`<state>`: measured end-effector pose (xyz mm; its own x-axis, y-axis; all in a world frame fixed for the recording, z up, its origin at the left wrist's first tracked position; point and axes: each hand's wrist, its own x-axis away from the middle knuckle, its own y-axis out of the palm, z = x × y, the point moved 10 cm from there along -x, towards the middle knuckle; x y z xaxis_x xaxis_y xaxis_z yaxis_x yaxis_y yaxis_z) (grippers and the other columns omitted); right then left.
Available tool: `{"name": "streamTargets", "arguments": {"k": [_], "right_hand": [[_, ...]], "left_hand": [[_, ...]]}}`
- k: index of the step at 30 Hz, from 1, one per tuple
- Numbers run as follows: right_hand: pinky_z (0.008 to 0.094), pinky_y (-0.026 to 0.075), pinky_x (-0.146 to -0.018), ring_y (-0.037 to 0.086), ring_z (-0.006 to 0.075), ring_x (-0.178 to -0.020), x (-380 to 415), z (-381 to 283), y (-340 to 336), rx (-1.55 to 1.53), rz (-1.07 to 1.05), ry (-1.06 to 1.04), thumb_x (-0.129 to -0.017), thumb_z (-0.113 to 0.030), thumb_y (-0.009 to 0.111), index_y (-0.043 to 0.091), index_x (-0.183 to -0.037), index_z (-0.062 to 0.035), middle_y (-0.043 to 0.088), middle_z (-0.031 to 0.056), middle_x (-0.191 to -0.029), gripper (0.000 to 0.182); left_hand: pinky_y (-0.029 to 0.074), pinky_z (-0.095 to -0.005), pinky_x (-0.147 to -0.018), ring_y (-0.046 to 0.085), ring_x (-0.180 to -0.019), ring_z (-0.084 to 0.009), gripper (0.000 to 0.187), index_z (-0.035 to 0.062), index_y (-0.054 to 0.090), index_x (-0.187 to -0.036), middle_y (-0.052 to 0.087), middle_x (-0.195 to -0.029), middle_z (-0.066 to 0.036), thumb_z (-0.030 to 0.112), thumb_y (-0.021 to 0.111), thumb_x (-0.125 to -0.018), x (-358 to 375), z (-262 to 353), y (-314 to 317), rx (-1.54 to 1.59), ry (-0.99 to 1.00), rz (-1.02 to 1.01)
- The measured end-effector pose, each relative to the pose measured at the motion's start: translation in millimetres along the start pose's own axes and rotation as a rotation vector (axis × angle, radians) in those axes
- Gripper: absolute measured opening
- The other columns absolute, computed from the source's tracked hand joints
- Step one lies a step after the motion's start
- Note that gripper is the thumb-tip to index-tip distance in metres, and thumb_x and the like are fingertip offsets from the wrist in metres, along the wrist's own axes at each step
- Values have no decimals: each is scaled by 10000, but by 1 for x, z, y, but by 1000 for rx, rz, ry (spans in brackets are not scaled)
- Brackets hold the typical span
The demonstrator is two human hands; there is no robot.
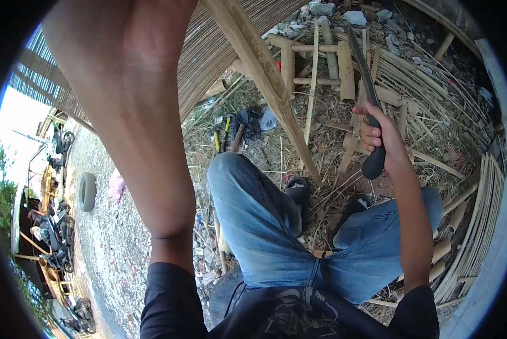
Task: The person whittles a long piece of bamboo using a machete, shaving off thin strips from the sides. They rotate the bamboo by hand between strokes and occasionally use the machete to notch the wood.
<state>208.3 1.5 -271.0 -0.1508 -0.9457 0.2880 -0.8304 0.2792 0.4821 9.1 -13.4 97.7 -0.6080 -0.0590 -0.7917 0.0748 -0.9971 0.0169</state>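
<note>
My right hand (380,133) is closed around the black handle of a long knife (364,68), whose dark blade points up and away from me. My left hand (154,31) is raised very close to the camera at the upper left; only its wrist and palm base show, and its fingers lie beyond the frame's top edge. Just right of that hand, a split bamboo pole (259,68) slants from the top edge down towards the ground by my feet. Whether my left hand touches the pole is hidden.
A small bamboo frame (347,70) and thin strips (417,85) lie ahead on the littered ground. Yellow-and-black tools (226,133) are beyond my knee. More bamboo strips (479,220) lie at right. A tyre (87,192), parked motorcycles (64,231) and a person (39,226) are at left.
</note>
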Motion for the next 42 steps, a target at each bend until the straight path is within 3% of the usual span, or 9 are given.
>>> {"name": "streamTargets", "arguments": {"k": [6, 15, 42], "right_hand": [[199, 325, -427, 352, -8, -426, 13, -2, -16, 152, 85, -5, -1005, -408, 591, 643, -1150, -52, 350, -123, -556, 388], [195, 303, -418, 338, -14, -420, 12, 1, -46, 47, 168, -4, -1014, -396, 584, 645, -1124, -58, 329, -132, -542, 361], [188, 285, -395, 312, -15, -402, 11, 4, -33, 45, 160, 35, -1036, -376, 561, 618, -1150, -45, 314, -127, -534, 354]], "left_hand": [[573, -294, -800, 706, -885, -249, 622, -72, 288, -1440, 653, -1105, -184, 257, 594, -1009, 0, -10, -11, -171, 83, 131], [574, -307, -804, 704, -893, -248, 613, -76, 288, -1439, 654, -1101, -186, 244, 589, -1012, -3, -17, -18, -417, 203, 256], [577, -348, -817, 699, -916, -244, 585, -89, 288, -1438, 658, -1087, -191, 203, 574, -1020, -11, -28, -9, -694, 299, 350]]}}
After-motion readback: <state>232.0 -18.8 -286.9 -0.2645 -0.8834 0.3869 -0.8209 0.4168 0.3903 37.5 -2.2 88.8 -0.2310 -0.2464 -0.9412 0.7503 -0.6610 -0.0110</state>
